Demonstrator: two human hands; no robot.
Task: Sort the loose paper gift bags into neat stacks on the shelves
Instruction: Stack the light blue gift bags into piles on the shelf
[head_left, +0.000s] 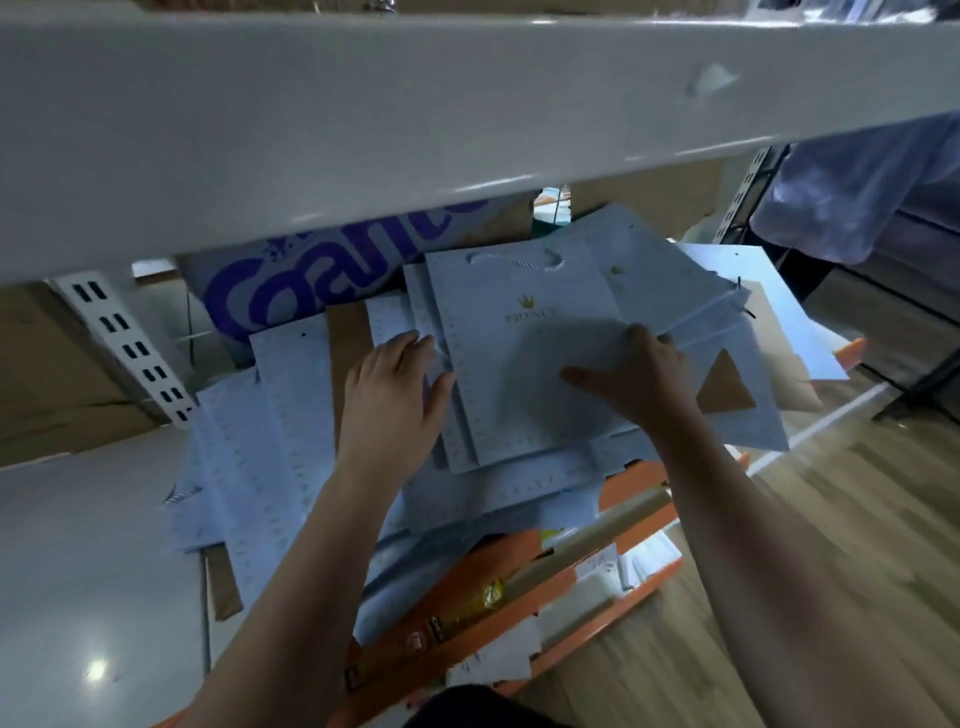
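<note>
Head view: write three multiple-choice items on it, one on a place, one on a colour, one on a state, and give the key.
1. Where is the box with purple lettering?
A. Behind the pile of bags
B. On the wooden floor
C. On top of the top bag

2. What colour is the crown on the top bag?
A. Red
B. Gold
C. Green

3. How is the top bag?
A. Standing open
B. Crumpled into a ball
C. Folded flat

Key: 1 A, the box rises behind the pile; 2 B, the print is gold on pale paper; 3 C, it lies flat with its rope handle laid on it.
</note>
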